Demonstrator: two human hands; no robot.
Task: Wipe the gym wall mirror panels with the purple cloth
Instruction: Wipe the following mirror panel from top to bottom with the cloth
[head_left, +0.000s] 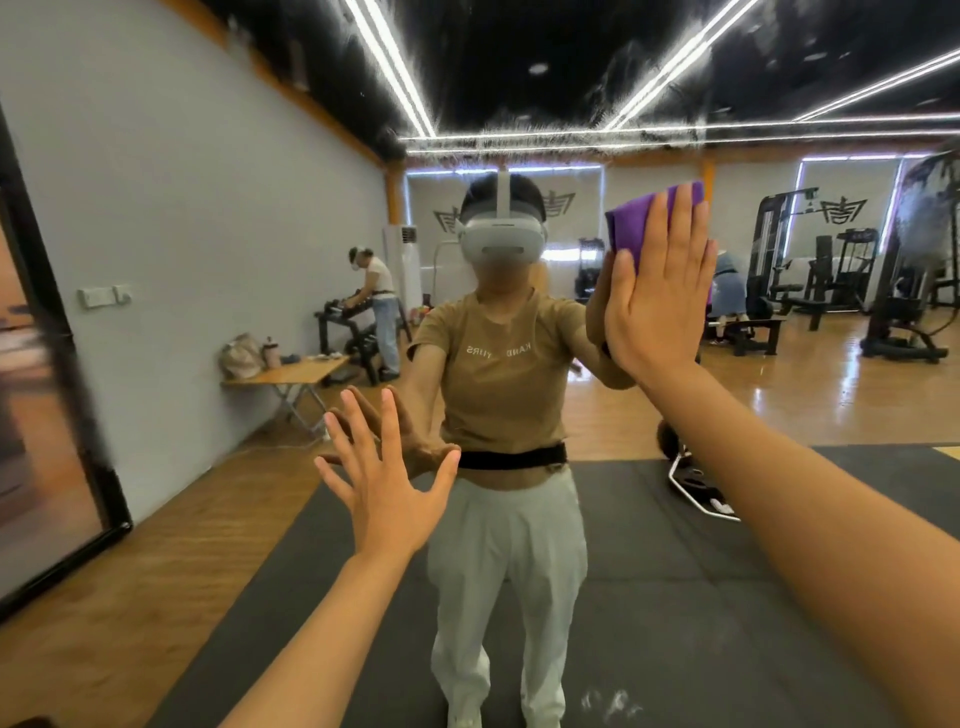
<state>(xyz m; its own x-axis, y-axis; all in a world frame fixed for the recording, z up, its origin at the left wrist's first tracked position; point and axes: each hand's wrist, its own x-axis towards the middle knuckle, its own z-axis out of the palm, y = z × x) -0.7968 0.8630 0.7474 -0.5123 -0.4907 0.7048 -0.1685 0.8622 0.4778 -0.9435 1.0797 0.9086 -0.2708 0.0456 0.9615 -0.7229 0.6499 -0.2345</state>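
The right forearm crossed the lower right of the view nearest the camera, rising to the right hand (655, 291), which lay flat with straight fingers pressing the purple cloth (641, 221) against the mirror (779, 467). The cloth sat in the upper right part of the panel, bunched under the palm and fingertips and showing above and to the left of them. A flat palm like that probably spread the pressure across the cloth so it could slide without slipping out.

The left hand (382, 486) was lower and nearer the panel's middle, fingers spread wide and holding nothing. Its fingertips met their own reflection, so it appeared to touch the glass, most likely to brace the body while the other arm reached up.

Fine streaks showed along the upper edge of the panel, across the reflected ceiling lights, and a few smudges sat near the bottom edge. Judging by those, much of the panel had yet to be wiped. The reflection also showed another person at a bench and weight machines behind.
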